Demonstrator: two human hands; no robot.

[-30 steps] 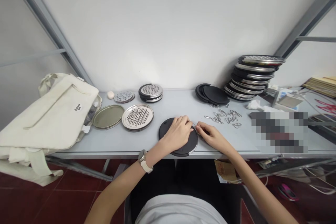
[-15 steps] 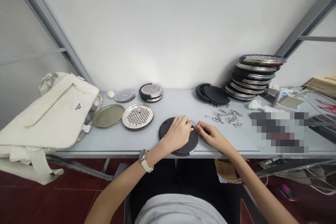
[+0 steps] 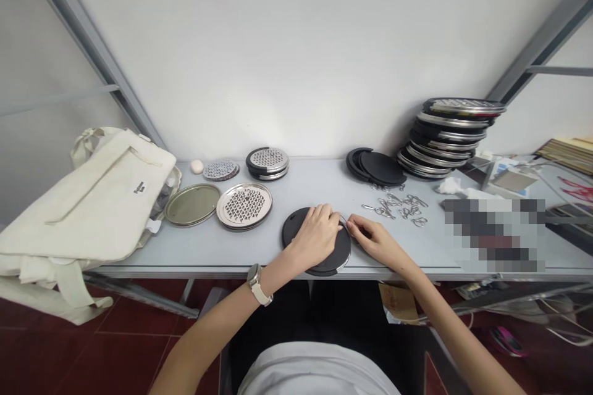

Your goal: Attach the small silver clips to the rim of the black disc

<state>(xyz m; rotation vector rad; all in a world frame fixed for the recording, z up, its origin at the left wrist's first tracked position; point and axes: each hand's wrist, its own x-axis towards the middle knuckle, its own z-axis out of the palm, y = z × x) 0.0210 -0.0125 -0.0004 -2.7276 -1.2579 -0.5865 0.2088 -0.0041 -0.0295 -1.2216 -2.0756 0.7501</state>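
Note:
A round black disc [image 3: 296, 228] lies flat at the front edge of the grey table [image 3: 259, 241]. My left hand [image 3: 315, 234] rests on top of it, fingers curled down over its right half. My right hand [image 3: 376, 241] is at the disc's right rim, fingers pinched on a small metal clip [image 3: 343, 220] that touches the rim. The fingertips of both hands meet at that clip. A pile of several loose metal clips [image 3: 399, 205] lies just beyond my right hand.
A perforated steel disc [image 3: 244, 205] and a plain metal plate [image 3: 192, 203] lie to the left, with a cream bag [image 3: 88, 197] beyond. Two smaller grater discs [image 3: 267, 162] stand at the back. Black discs [image 3: 377, 168] and a tall leaning stack of discs [image 3: 447, 136] are at the right.

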